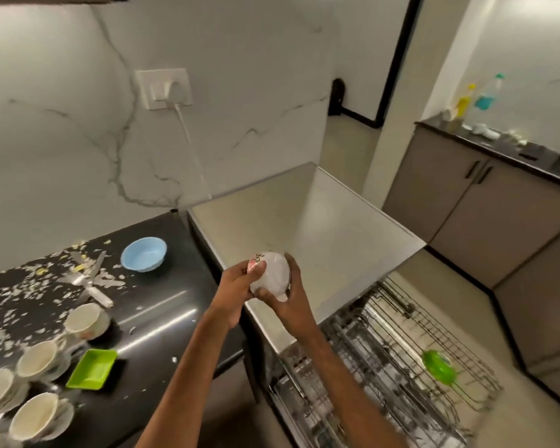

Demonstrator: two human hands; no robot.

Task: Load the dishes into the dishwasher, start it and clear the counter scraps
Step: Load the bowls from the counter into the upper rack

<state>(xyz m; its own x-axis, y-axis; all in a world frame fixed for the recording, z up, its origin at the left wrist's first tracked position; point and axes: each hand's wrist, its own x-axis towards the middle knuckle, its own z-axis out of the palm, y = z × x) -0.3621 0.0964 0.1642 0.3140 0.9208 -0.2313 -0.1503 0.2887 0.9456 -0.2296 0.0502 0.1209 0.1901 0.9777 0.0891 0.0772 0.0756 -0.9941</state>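
Left hand [236, 287] and right hand [294, 300] clamped together round white floral ceramic cup [272, 273], held by steel dishwasher top [320, 227], wire rack [411, 321] drawn out, pale scraps [29, 286] scattered on black counter [162, 305]

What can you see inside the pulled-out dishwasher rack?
One green dish lies in the wire rack; the rest looks like bare wire. The person's right arm covers the rack's near-left part, and blur hides finer detail.

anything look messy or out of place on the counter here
Yes. Pale food scraps lie strewn over the left part of the black counter, around two knives lying crossed among them. The left hand and right hand hold a white cup by the dishwasher; it looks whole.
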